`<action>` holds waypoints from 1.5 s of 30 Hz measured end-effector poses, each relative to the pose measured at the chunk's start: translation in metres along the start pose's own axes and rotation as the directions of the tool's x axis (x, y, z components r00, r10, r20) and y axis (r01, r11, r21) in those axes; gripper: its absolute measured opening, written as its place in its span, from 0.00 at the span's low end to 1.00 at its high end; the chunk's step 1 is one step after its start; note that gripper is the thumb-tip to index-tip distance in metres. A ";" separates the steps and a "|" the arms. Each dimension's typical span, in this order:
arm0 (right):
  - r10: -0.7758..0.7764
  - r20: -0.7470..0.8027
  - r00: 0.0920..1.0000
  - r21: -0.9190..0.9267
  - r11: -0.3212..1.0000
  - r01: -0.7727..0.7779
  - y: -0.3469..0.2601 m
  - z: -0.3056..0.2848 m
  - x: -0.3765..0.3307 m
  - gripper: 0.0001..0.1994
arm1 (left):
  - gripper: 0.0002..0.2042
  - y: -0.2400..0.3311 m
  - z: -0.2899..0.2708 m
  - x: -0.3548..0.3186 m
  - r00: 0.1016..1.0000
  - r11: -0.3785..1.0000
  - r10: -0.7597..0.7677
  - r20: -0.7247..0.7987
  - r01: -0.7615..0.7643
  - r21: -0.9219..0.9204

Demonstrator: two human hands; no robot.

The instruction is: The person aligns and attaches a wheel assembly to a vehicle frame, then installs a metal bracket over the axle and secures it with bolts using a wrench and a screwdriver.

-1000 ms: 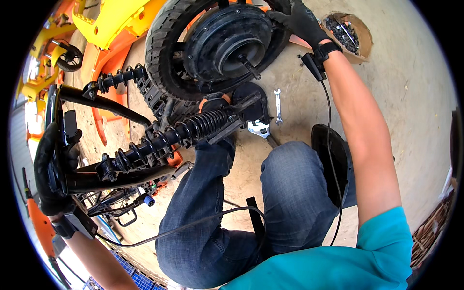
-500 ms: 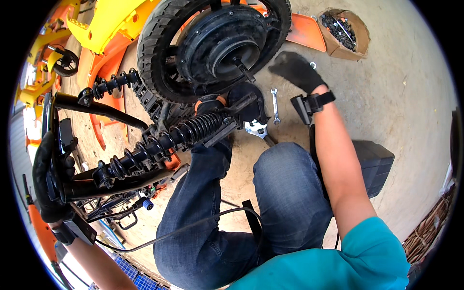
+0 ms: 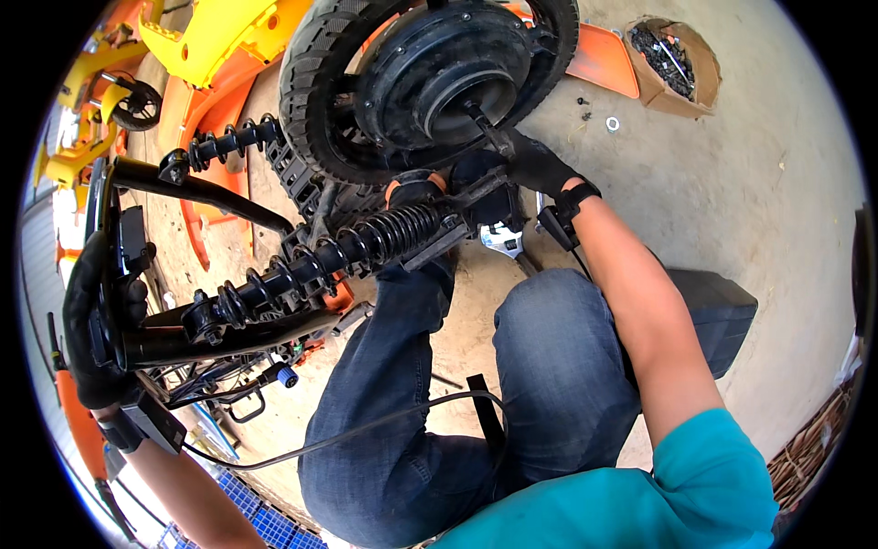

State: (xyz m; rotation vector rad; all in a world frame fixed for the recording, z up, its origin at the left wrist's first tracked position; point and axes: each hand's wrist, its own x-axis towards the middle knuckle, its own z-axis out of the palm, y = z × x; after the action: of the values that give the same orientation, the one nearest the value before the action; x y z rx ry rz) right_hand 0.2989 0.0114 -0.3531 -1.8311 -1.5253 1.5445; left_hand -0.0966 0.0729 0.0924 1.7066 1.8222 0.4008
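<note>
My left hand (image 3: pixel 90 320), in a black glove, is wrapped round the black tubular fork frame (image 3: pixel 215 344) at the left. A coil-spring shock absorber (image 3: pixel 315 265) runs along that frame towards the wheel. My right hand (image 3: pixel 541 166), also gloved, is closed at the far end of the fork arm (image 3: pixel 476 194), right below the axle (image 3: pixel 487 130). The fingertips are partly hidden. The axle sticks out of the hub of the large black wheel (image 3: pixel 434 78). An adjustable wrench (image 3: pixel 501 240) lies below my right hand. Mostly hidden behind my right wrist is a combination wrench (image 3: pixel 540 201).
On the floor at the right are a washer (image 3: pixel 613 123) and small bolts (image 3: pixel 583 103). A cardboard box (image 3: pixel 681 96) of hardware stands beside an orange panel (image 3: pixel 604 59). A black case (image 3: pixel 713 316) sits by my right knee. Yellow body panels (image 3: pixel 229 37) are at the upper left.
My right hand has come from the floor at the right, leftwards and down to the fork arm's end, covering most of the combination wrench. My left hand keeps its grip; the view has shifted slightly.
</note>
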 end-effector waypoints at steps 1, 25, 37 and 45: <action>0.022 -0.017 1.000 0.016 1.000 -0.022 -0.001 0.000 -0.001 0.42 | 0.25 0.001 -0.003 0.001 0.999 0.999 -0.030 0.014 0.030 -0.033; -0.234 0.097 0.967 0.571 0.809 0.138 -0.019 -0.032 -0.050 0.27 | 0.24 -0.006 0.000 0.004 1.000 0.986 -0.019 -0.001 0.019 -0.164; -0.240 0.017 0.971 0.524 0.829 0.196 -0.031 -0.036 -0.059 0.27 | 0.23 -0.007 -0.007 0.009 0.998 0.991 -0.018 0.065 0.026 -0.132; -0.272 -0.025 0.962 0.612 0.756 0.230 -0.029 -0.037 -0.061 0.29 | 0.24 -0.016 -0.018 0.017 0.985 0.992 0.013 0.174 0.008 -0.122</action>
State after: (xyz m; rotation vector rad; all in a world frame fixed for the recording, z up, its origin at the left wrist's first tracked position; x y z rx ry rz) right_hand 0.3235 -0.0142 -0.2851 -1.1624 -1.0479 1.7081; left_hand -0.1202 0.0906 0.0936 1.6080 1.6358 0.3447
